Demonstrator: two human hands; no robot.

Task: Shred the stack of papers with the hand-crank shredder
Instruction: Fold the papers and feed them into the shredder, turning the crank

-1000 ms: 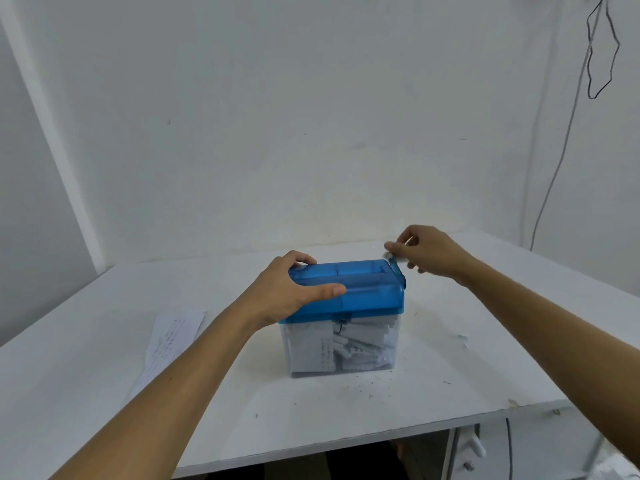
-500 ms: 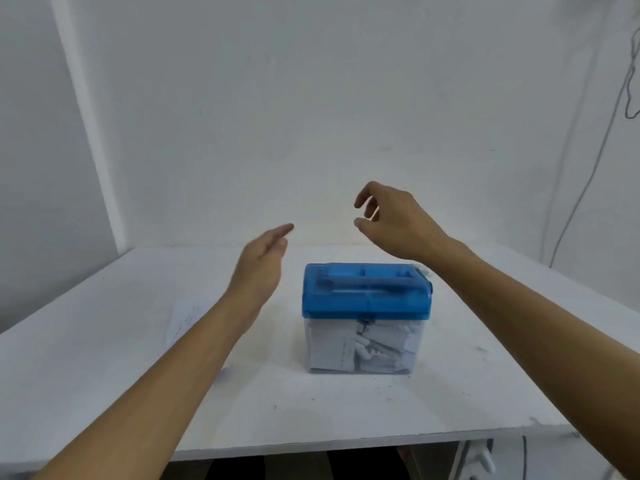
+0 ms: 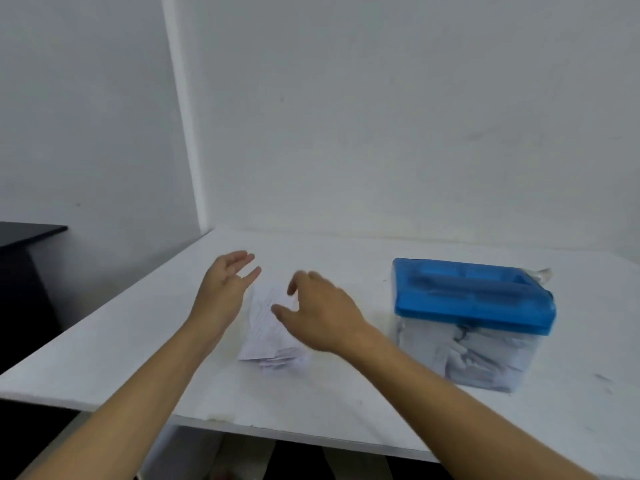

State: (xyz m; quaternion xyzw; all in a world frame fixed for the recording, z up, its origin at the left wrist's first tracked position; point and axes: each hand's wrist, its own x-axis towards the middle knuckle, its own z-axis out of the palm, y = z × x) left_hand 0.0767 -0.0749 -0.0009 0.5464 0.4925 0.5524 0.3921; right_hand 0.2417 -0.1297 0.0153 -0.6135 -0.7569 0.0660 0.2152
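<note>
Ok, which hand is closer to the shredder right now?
Right. The right hand reaches over the paper stack, to the left of the shredder, with bare table between them. The left hand is farther left, past the stack's other edge.

Paper stack (image 3: 266, 327) lies flat, slightly fanned; blue-lidded shredder (image 3: 472, 299) upright to its right, clear body part-filled.

left hand (image 3: 225, 285) outstretched, right hand (image 3: 320, 315) spread

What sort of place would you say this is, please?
Probably a bare workroom or office corner: a plain white table against blank white walls, with a shredder and papers on it.
</note>
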